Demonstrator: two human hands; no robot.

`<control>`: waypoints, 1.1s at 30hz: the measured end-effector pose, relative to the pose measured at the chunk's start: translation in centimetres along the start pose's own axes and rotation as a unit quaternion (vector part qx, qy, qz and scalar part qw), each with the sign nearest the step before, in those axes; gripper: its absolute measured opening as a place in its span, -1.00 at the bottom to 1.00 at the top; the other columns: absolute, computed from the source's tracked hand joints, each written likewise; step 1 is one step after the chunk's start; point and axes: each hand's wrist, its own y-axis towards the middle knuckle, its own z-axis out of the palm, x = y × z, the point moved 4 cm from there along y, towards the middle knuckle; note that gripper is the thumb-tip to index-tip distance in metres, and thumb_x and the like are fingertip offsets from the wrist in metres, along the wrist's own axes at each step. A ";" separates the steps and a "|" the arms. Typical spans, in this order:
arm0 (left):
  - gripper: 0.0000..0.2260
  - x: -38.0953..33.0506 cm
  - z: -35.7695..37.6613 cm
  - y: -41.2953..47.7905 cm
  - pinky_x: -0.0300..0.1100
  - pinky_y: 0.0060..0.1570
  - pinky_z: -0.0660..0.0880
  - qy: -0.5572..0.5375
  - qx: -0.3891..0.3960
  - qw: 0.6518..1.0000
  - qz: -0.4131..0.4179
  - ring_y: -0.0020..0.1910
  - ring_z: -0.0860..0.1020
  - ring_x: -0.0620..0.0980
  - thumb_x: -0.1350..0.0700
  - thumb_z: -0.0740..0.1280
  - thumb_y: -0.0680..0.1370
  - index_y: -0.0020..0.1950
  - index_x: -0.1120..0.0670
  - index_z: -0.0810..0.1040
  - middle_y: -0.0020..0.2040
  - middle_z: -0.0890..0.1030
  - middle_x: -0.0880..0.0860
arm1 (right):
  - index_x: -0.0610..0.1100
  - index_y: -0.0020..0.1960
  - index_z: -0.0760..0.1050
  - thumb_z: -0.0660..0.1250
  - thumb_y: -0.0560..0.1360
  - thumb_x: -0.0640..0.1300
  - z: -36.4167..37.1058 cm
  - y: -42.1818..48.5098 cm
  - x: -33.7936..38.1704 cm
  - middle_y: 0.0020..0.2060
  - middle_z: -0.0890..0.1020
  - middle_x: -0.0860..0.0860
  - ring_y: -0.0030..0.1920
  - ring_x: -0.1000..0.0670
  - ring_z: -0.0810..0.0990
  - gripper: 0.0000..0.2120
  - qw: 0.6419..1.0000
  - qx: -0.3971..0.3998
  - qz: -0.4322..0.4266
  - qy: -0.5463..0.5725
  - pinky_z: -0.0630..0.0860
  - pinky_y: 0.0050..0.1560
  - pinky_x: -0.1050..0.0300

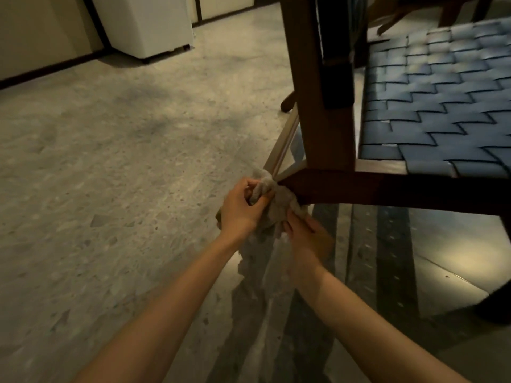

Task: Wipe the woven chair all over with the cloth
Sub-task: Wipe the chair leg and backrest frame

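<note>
The woven chair (431,106) fills the right side, with a blue woven seat and a dark wooden frame. A pale grey cloth (279,201) is bunched against the front left corner of the seat frame, and part of it hangs down between my arms. My left hand (242,205) grips the bunched cloth from the left, fingers curled round it. My right hand (307,236) holds the cloth from below and to the right, just under the dark front rail; its fingers are blurred.
A speckled stone floor (116,167) spreads to the left. A white appliance (149,23) stands against the far wall. A light wooden chair leg (282,142) slants down behind the cloth. More dark furniture legs (392,20) show at the top right.
</note>
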 end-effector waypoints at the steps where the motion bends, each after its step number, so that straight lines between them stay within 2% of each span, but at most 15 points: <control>1: -0.83 -1.4 0.4 -0.3 -0.05 -0.20 0.54 -0.017 0.004 1.000 0.012 -0.19 0.60 -0.06 0.09 0.43 0.48 -0.16 -0.12 0.46 -0.22 0.61 -0.05 | -0.06 -0.23 0.63 0.43 0.44 -0.27 -0.5 -0.5 1.0 -0.29 0.68 0.04 -0.07 -0.10 0.67 -0.87 0.999 0.026 -0.027 -0.037 0.60 0.03 -0.01; 3: -0.84 -4.0 1.0 -0.6 -0.11 -0.21 0.55 -0.058 0.006 0.998 0.025 -0.21 0.60 -0.12 0.11 0.42 0.49 -0.15 -0.11 0.47 -0.22 0.62 -0.07 | -0.08 -0.21 0.66 0.34 0.51 -0.23 -0.9 -1.7 3.0 -0.23 0.70 0.00 -0.03 -0.11 0.66 -0.82 0.993 0.078 -0.079 -0.045 0.59 0.06 -0.02; 5: -0.86 -6.1 1.6 -0.6 -0.15 -0.25 0.52 -0.078 -0.001 0.997 0.027 -0.25 0.58 -0.09 0.09 0.40 0.51 -0.16 -0.05 0.45 -0.24 0.60 -0.03 | -0.12 -0.03 0.67 0.33 0.51 -0.26 -1.1 -3.2 5.6 -0.12 0.71 0.01 0.01 0.02 0.66 -0.85 0.977 0.098 -0.178 -0.058 0.60 0.04 0.12; 8: -0.78 -8.8 2.2 -0.7 -0.34 -0.29 0.41 -0.077 -0.012 0.997 0.012 -0.32 0.50 -0.14 0.02 0.37 0.53 -0.21 -0.11 0.34 -0.28 0.52 -0.04 | -0.13 0.18 0.58 0.38 0.47 -0.22 -1.3 -5.1 10.4 -0.04 0.67 0.16 0.01 0.20 0.64 -0.72 0.906 0.094 -0.375 -0.175 0.57 -0.02 0.30; 10: -0.75 -9.7 2.7 -1.2 -0.27 -0.19 0.46 -0.083 -0.028 0.996 -0.010 -0.27 0.50 -0.10 0.00 0.38 0.51 -0.20 -0.12 0.29 -0.25 0.49 -0.03 | -0.15 0.22 0.54 0.36 0.48 -0.18 -2.0 -5.7 12.9 0.01 0.64 0.16 0.02 0.22 0.63 -0.69 0.858 0.089 -0.463 -0.206 0.56 -0.02 0.34; 12: -0.76 -10.2 2.9 -1.7 -0.17 -0.09 0.53 -0.113 -0.045 0.992 -0.029 -0.17 0.54 -0.03 -0.02 0.40 0.49 -0.17 -0.13 0.32 -0.20 0.51 -0.02 | -0.21 0.24 0.53 0.33 0.49 -0.16 -2.5 -5.6 14.5 0.03 0.64 0.06 0.00 0.23 0.63 -0.66 0.816 0.087 -0.515 -0.247 0.54 -0.02 0.38; 15: -0.80 -10.8 2.8 -1.9 -0.04 0.07 0.56 -0.177 -0.055 0.980 -0.067 -0.06 0.59 -0.01 -0.01 0.41 0.48 -0.01 0.01 0.45 -0.06 0.59 0.05 | -0.19 0.27 0.52 0.35 0.50 -0.21 -1.7 -4.4 16.5 -0.06 0.66 0.01 -0.17 0.34 0.57 -0.66 0.777 0.087 -0.525 -0.338 0.48 -0.12 0.51; 17: -0.75 -11.1 2.6 -1.8 -0.02 0.08 0.56 -0.201 -0.063 0.973 -0.091 -0.09 0.59 -0.02 0.00 0.42 0.47 0.02 0.10 0.47 -0.07 0.60 0.08 | -0.14 0.27 0.53 0.38 0.50 -0.14 -0.7 -3.5 17.9 -0.13 0.65 0.10 -0.21 0.36 0.55 -0.65 0.785 0.110 -0.500 -0.349 0.48 -0.17 0.51; 19: -0.76 -11.8 2.1 -1.6 -0.04 0.04 0.57 -0.219 -0.078 0.968 -0.095 -0.15 0.59 -0.02 0.01 0.43 0.47 -0.05 0.11 0.46 -0.12 0.60 0.09 | -0.12 0.26 0.54 0.39 0.49 -0.11 0.3 -3.4 18.8 -0.13 0.63 0.17 -0.17 0.32 0.59 -0.65 0.792 0.121 -0.498 -0.333 0.51 -0.16 0.46; 22: -0.79 -13.7 0.7 -0.7 -0.10 -0.08 0.60 -0.246 -0.110 0.960 -0.074 -0.16 0.62 0.06 0.02 0.43 0.47 -0.11 0.09 0.45 -0.13 0.63 0.16 | -0.06 0.26 0.50 0.38 0.51 -0.17 1.5 -4.3 19.7 -0.17 0.61 0.23 -0.18 0.24 0.62 -0.68 0.784 0.121 -0.534 -0.293 0.55 -0.19 0.39; 24: -0.81 -15.3 -0.6 0.0 -0.15 -0.17 0.60 -0.249 -0.130 0.959 -0.039 -0.18 0.62 0.06 0.04 0.43 0.47 -0.15 0.07 0.45 -0.16 0.64 0.17 | -0.04 0.26 0.47 0.37 0.52 -0.19 2.4 -4.9 20.5 -0.14 0.61 0.21 -0.17 0.28 0.60 -0.67 0.777 0.122 -0.553 -0.274 0.54 -0.18 0.42; 26: -0.81 -16.9 -1.8 0.8 -0.12 -0.20 0.59 -0.250 -0.143 0.958 -0.015 -0.20 0.62 0.07 0.07 0.44 0.47 -0.19 0.06 0.44 -0.19 0.64 0.19 | -0.08 0.25 0.48 0.37 0.51 -0.20 3.4 -5.5 21.6 -0.11 0.63 0.15 -0.16 0.32 0.59 -0.68 0.770 0.129 -0.567 -0.262 0.51 -0.19 0.47; 30: -0.84 -19.9 -3.9 2.2 -0.30 -0.32 0.55 -0.265 -0.161 0.951 0.017 -0.34 0.59 -0.16 0.12 0.43 0.48 -0.20 0.06 0.46 -0.27 0.61 0.09 | -0.18 0.20 0.55 0.38 0.49 -0.22 5.8 -6.9 24.0 -0.15 0.68 0.01 -0.29 0.34 0.54 -0.72 0.748 0.130 -0.598 -0.259 0.43 -0.27 0.53; 33: -0.85 -22.3 -5.6 3.2 -0.27 -0.33 0.56 -0.281 -0.171 0.944 0.025 -0.37 0.56 -0.19 0.10 0.43 0.48 -0.17 0.07 0.47 -0.30 0.60 0.05 | -0.18 0.20 0.55 0.38 0.49 -0.22 7.9 -8.4 26.1 -0.12 0.68 -0.02 -0.26 0.29 0.55 -0.71 0.742 0.139 -0.607 -0.247 0.48 -0.21 0.50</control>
